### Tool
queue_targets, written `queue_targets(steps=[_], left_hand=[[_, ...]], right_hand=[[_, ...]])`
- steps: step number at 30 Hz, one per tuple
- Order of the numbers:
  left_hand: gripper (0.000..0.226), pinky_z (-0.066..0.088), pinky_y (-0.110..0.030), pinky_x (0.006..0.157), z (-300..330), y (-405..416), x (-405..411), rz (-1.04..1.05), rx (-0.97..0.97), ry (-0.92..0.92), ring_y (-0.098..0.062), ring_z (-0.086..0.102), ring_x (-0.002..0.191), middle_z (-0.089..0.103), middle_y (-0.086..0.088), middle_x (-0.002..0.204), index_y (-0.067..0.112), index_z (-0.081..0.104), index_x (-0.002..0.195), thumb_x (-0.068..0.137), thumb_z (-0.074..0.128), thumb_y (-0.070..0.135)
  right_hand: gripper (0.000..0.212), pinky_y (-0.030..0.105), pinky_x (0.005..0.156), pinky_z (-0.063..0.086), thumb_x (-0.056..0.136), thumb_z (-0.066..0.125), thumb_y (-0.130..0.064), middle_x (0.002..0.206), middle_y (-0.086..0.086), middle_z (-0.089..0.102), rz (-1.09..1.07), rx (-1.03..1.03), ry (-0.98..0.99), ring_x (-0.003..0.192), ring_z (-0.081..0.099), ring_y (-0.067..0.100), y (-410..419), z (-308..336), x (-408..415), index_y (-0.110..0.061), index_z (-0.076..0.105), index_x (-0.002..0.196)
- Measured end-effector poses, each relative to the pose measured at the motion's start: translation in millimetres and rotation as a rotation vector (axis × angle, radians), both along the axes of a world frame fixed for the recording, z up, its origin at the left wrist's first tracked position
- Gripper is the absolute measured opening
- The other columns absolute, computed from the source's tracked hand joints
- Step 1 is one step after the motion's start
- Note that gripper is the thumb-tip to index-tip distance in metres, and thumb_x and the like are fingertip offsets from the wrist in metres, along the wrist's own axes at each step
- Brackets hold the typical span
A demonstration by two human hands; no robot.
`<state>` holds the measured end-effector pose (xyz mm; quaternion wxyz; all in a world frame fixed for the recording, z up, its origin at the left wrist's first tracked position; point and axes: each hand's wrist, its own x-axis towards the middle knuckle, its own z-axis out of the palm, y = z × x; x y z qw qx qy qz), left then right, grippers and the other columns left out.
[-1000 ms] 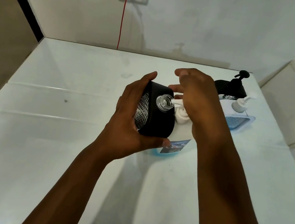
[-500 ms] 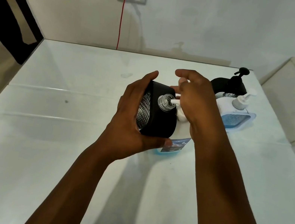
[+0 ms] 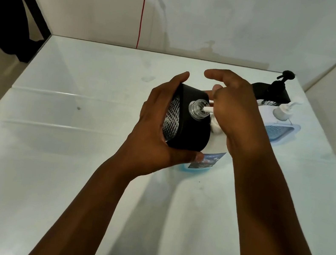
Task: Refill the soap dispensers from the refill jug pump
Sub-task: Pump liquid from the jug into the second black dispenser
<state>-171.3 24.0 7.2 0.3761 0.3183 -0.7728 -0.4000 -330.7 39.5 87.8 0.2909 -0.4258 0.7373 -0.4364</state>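
2 hands met over the table (image 3: 42, 172). My left hand (image 3: 152, 133) was curled round the black dispenser (image 3: 191, 131), tilted so its clear open neck (image 3: 198, 108) faced the refill jug pump (image 3: 213, 123). My right hand (image 3: 234, 116) lay over that pump, fingers bent; how firmly it held the pump I could not tell. Beneath my right wrist stood the refill jug (image 3: 206, 159). Beyond my right hand stood 2 more dispensers, black (image 3: 274, 93) and white (image 3: 284, 113)

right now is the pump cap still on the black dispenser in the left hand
No, the black dispenser gripped by the left hand shows a bare clear neck, with the refill jug's white spout pointed into it.
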Motion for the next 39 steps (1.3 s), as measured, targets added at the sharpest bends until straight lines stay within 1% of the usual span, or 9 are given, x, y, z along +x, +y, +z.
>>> queue_targets(steps=[4,10,13,18,22,26,29,37,39], left_hand=[[0.130,0.045,-0.052,0.123,0,0,3,-0.003,0.013,-0.006,-0.016,0.041,0.152,0.036,0.013,0.163,0.047,0.023,0.161,0.057,0.101,0.040],[0.132,0.047,-0.054,0.121,0,-2,5,-0.009,0.018,-0.009,-0.018,0.040,0.153,0.035,0.017,0.162,0.048,0.024,0.164,0.058,0.101,0.038],[0.128,0.046,-0.053,0.122,3,1,2,-0.005,0.017,-0.008,-0.017,0.041,0.152,0.036,0.014,0.162,0.051,0.023,0.159,0.058,0.100,0.039],[0.127,0.043,-0.054,0.124,2,2,1,0.002,-0.001,-0.002,-0.017,0.042,0.152,0.038,0.011,0.162,0.047,0.023,0.159,0.057,0.099,0.039],[0.128,0.044,-0.054,0.122,2,1,4,0.005,0.001,-0.010,-0.018,0.042,0.151,0.038,0.013,0.161,0.048,0.023,0.160,0.057,0.100,0.043],[0.131,0.046,-0.054,0.121,1,-1,6,-0.001,0.007,-0.026,-0.017,0.041,0.152,0.036,0.018,0.161,0.052,0.023,0.161,0.057,0.101,0.041],[0.130,0.046,-0.053,0.122,2,0,4,-0.007,0.006,-0.030,-0.018,0.041,0.152,0.036,0.016,0.162,0.052,0.023,0.161,0.058,0.101,0.041],[0.128,0.044,-0.053,0.123,3,1,2,-0.004,-0.001,-0.021,-0.017,0.041,0.152,0.036,0.012,0.164,0.046,0.023,0.161,0.059,0.100,0.042],[0.129,0.045,-0.053,0.123,2,0,3,-0.004,-0.005,-0.023,-0.016,0.041,0.152,0.036,0.013,0.164,0.045,0.023,0.162,0.059,0.100,0.043]], right_hand=[[0.034,0.036,0.099,0.052,0.102,0.042,-0.011,0.136,0.003,0.058,-0.019,0.016,0.006,0.115,0.061,0.019,-2,2,0,-0.020,0.061,0.128],[0.031,0.040,0.094,0.052,0.102,0.041,-0.016,0.126,0.019,0.063,-0.020,-0.030,-0.076,0.108,0.064,0.032,1,9,0,-0.008,0.058,0.127],[0.035,0.023,0.085,0.052,0.102,0.039,-0.010,0.129,0.003,0.062,-0.037,-0.021,-0.079,0.098,0.067,0.011,-1,4,-1,-0.022,0.060,0.128],[0.042,0.011,0.075,0.047,0.099,0.043,-0.005,0.141,-0.005,0.053,-0.016,-0.019,-0.039,0.100,0.060,0.007,-1,-4,2,-0.028,0.059,0.132],[0.033,0.034,0.099,0.051,0.102,0.043,-0.017,0.138,-0.002,0.056,-0.045,-0.007,-0.019,0.116,0.059,0.016,-2,-2,3,-0.026,0.060,0.127],[0.022,0.031,0.082,0.053,0.103,0.038,-0.023,0.113,0.004,0.067,-0.064,0.006,-0.090,0.098,0.064,0.015,-3,10,-3,-0.027,0.059,0.109],[0.029,0.041,0.096,0.053,0.102,0.040,-0.013,0.122,0.011,0.064,-0.038,-0.005,-0.057,0.106,0.065,0.023,-3,7,-6,-0.014,0.061,0.121],[0.046,0.023,0.084,0.051,0.098,0.041,-0.006,0.140,-0.002,0.054,-0.061,-0.020,-0.063,0.115,0.061,0.014,-2,-8,0,-0.032,0.056,0.133],[0.042,0.027,0.092,0.051,0.100,0.041,-0.011,0.143,-0.002,0.052,-0.057,-0.012,-0.029,0.118,0.059,0.015,-4,-7,-1,-0.030,0.054,0.135]])
